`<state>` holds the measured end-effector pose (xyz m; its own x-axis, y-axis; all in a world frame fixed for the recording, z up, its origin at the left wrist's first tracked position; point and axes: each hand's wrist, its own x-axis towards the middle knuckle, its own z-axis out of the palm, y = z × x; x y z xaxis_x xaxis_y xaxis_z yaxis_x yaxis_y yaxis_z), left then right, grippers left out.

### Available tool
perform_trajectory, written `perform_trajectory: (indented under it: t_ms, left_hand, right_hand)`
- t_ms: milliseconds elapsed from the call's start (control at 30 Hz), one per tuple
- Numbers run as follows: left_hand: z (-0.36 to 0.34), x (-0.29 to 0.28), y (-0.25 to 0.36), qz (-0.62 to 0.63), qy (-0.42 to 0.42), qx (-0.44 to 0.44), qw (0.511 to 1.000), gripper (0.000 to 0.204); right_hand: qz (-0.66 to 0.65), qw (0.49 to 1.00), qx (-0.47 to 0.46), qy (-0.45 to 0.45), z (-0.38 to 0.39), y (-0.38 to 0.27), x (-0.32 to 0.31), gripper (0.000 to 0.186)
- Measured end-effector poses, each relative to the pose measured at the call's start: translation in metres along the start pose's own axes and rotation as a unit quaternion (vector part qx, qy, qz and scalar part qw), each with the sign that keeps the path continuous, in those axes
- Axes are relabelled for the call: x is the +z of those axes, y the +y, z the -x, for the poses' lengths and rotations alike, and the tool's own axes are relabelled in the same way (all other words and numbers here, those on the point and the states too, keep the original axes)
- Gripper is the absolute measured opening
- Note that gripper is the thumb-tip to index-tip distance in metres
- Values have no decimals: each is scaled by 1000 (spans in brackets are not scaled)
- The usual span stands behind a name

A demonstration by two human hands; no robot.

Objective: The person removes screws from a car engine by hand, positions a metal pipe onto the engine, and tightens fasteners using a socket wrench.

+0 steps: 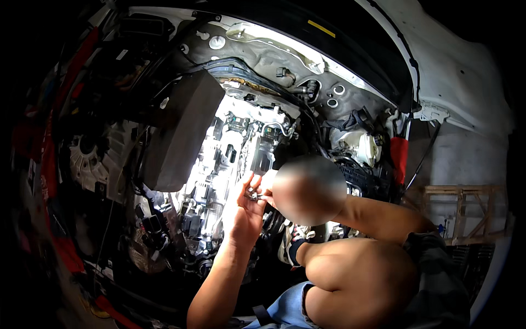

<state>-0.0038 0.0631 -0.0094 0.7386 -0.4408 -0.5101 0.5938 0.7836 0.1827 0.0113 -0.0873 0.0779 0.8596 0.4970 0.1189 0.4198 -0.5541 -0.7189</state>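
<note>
Small metal part [252,194], one: held in my left hand [243,214], best kept snug above the engine [230,140]; blurred right hand [285,191], grip I cannot tell.

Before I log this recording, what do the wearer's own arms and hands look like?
The left hand is gloveless and the left forearm bare, with no sleeve or wristband showing. The right hand is mostly blurred; the right forearm is bare up to dark, faintly patterned cloth.

The small metal part [253,194] near the centre of the frame was silver. The engine [235,140] looked silver and white. Left of centre, the box [183,131] was dark grey. The shorts [289,308] at the bottom were blue, and the strip [321,28] at the top was yellow.
</note>
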Motion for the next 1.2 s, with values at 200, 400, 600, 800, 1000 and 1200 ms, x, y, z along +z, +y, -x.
perform_trajectory:
  t_ms: [200,400,600,800,1000,1200]
  left_hand:
    - [-26,25,3,-249,26,47,967,16]
    - [-66,39,-1,-461,103,71,879,17]
    - [-80,54,5,-109,183,51,976,31]
    - [-88,51,2,6,145,66,987,45]
    - [-85,50,2,72,118,74,988,46]
    - [-81,40,-1,121,65,68,988,47]
  right_hand:
    - [-87,992,33,82,-20,42,-27,10]
    - [18,999,-25,33,-26,103,-54,24]
    - [-39,991,75,106,-60,192,-40,14]
    - [75,997,-17,21,-74,223,-37,18]
    - [171,978,-104,-66,-97,238,-43,7]
    - [140,975,-160,-61,-99,243,-44,11]
